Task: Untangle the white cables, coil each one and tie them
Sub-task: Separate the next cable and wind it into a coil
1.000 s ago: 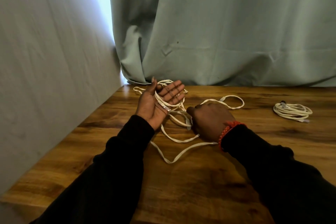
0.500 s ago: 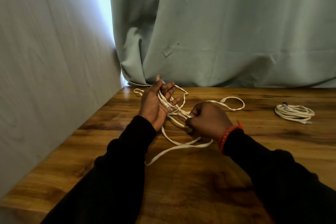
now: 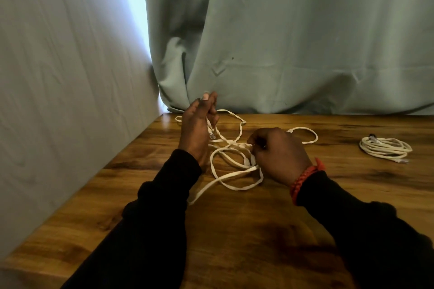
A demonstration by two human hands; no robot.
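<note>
though unlabelled, white cable (image 3: 237,166) in both hands

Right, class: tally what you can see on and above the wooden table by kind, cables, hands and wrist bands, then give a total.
White cables: 2, the loose flat white cable and the coiled round white cable
Hands: 2, left hand and right hand, both gripping the loose cable
Red braided wrist band: 1
Total: 5
</note>
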